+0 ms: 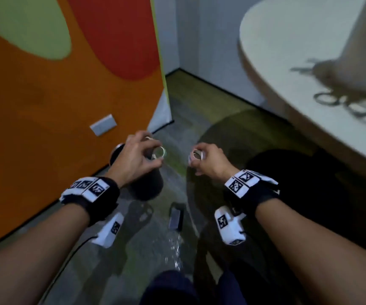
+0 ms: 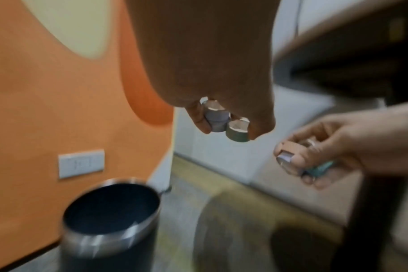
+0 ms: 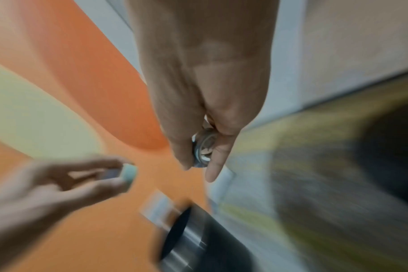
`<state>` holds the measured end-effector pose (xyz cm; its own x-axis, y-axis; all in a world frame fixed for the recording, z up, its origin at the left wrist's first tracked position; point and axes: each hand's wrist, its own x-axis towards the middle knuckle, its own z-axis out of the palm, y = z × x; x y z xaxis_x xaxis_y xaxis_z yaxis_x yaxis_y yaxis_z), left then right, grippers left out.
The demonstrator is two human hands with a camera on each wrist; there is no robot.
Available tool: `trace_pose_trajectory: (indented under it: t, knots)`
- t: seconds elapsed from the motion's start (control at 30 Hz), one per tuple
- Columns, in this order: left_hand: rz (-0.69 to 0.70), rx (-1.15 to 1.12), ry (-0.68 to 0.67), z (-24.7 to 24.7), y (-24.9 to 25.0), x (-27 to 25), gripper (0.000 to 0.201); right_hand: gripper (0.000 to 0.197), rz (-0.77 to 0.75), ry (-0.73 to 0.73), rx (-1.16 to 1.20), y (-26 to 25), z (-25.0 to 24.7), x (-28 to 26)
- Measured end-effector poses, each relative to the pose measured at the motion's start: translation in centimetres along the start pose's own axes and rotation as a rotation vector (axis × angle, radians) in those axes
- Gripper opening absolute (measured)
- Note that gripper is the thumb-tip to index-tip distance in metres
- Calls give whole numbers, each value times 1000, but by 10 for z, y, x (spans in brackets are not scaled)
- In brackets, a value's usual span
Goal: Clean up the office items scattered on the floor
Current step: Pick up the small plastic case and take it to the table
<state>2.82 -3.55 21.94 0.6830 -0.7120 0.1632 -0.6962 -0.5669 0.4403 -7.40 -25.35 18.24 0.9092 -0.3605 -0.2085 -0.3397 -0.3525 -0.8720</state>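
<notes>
Small cylindrical tape rolls [image 2: 224, 121] are being pinched in the left hand [image 1: 133, 159] fingers above a black metal-rimmed bin [image 2: 110, 217]; the right hand [image 1: 210, 159] fingers are gripping similar rolls [image 1: 196, 155] beside it.

left hand [image 1: 136, 156] fingers curled, right hand [image 1: 211, 159] likewise

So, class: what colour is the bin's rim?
Silver, on the dark bin; clearest in the left wrist view.

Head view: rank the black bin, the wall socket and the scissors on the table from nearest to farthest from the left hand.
1. Black bin: directly beneath the left hand.
2. Wall socket: on the orange wall, just beyond.
3. Scissors: far right, on the round table.
</notes>
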Motion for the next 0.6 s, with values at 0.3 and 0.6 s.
trace_pose_trajectory:
  t: [0.3,0.6]
  knots:
    - [-35,-462,443,-133,136,4,25,19,-314,229,133,-157,-93,-94]
    - [74,-668,499,-184,248,1,15,38,-353,309,-19,-197,-189,-195]
